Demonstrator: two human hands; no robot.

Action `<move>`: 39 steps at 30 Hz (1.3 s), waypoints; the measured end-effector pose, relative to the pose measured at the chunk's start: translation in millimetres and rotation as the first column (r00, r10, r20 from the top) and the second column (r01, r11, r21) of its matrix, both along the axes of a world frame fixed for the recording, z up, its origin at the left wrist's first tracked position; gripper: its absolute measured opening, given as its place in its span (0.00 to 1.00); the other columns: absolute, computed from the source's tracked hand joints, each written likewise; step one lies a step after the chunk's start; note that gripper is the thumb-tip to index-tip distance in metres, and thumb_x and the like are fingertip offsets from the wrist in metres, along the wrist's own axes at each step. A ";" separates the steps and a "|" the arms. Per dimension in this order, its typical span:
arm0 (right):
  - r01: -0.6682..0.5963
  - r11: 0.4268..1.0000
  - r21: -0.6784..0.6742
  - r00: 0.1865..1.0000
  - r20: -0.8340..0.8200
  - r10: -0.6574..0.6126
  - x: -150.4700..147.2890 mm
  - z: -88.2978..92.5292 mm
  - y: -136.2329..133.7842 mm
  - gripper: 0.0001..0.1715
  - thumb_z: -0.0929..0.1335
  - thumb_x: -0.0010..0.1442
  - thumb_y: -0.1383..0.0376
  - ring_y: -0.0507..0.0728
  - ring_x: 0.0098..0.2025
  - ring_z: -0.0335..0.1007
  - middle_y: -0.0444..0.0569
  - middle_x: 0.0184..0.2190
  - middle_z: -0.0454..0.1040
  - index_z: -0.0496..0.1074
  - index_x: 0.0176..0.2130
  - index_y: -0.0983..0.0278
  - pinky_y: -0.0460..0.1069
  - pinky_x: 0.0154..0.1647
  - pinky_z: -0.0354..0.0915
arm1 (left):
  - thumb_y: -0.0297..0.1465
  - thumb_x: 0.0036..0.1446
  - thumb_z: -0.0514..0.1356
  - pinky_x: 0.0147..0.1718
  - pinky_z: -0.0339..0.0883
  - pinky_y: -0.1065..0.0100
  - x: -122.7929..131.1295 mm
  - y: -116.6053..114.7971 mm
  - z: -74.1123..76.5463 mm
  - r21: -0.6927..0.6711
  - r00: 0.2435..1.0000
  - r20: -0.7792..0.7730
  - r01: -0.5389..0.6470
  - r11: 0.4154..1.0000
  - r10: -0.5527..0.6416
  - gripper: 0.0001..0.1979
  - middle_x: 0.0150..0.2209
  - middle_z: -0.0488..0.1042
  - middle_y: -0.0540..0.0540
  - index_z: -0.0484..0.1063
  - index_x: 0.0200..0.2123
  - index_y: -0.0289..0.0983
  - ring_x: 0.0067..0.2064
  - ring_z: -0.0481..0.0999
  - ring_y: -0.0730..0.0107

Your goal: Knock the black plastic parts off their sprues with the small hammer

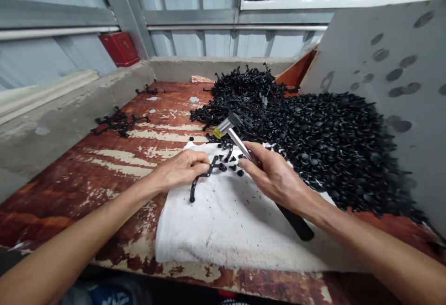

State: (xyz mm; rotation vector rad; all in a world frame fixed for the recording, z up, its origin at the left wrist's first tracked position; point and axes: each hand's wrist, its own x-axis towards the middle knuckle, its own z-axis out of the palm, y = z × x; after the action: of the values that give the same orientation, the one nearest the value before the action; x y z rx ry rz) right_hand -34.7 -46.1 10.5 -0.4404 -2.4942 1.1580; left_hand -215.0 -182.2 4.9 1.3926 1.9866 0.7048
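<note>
My left hand (186,170) is closed on a branched black plastic runner (193,188), whose arms stick out past my fingers over a white cloth (216,235). In my right hand (275,172) is a mallet (238,141) with a metal shaft, a silver head and a yellow-green face; its black grip end shows below my wrist. The mallet head is raised above the cloth's far edge, pointing left. Several small black plastic pieces (240,173) lie loose on the cloth between my two hands, among dark crumbs.
A heap of black runners (244,86) rises at the back, and a large pile of round-headed black pieces (331,142) fills the right side against a spotted grey panel (379,63). More runners (118,121) lie left on the worn red-brown table (69,193). A red box (120,49) sits on the ledge.
</note>
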 end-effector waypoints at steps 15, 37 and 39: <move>0.045 0.824 -0.565 0.998 0.061 -0.012 -15.5 -10.5 -19.3 0.04 0.63 0.59 0.68 0.46 0.11 0.51 0.32 0.16 0.59 0.59 0.34 0.59 0.41 0.09 0.52 | 0.44 0.44 0.68 0.27 0.68 0.68 25.5 -19.3 2.0 0.070 0.774 0.437 -0.536 0.841 0.457 0.26 0.39 0.74 0.44 0.67 0.42 0.37 0.34 0.76 0.66; 0.233 0.768 -0.596 0.964 0.244 -0.104 66.1 -17.2 -34.4 0.20 0.63 0.58 0.48 0.47 0.14 0.49 0.34 0.15 0.58 0.60 0.38 0.61 0.43 0.15 0.47 | 0.20 0.53 0.63 0.06 0.43 0.83 14.6 13.5 -4.0 -0.239 0.481 0.694 -0.547 0.802 0.535 0.10 0.16 0.67 0.53 0.68 0.21 0.30 0.11 0.55 0.88; 0.237 0.769 -0.594 0.962 0.255 -0.101 65.3 -16.9 -33.9 0.21 0.63 0.58 0.47 0.47 0.14 0.49 0.33 0.14 0.57 0.60 0.38 0.61 0.43 0.15 0.47 | 0.20 0.52 0.63 0.06 0.43 0.83 14.5 14.2 -4.6 -0.238 0.487 0.688 -0.548 0.802 0.537 0.10 0.16 0.66 0.54 0.69 0.21 0.30 0.11 0.55 0.88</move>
State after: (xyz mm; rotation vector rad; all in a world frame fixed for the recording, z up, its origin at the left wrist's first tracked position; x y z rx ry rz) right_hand 30.6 -80.0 -6.4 -0.9871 -2.1016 1.9346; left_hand -200.5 -168.0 0.2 0.2789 1.6893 1.3177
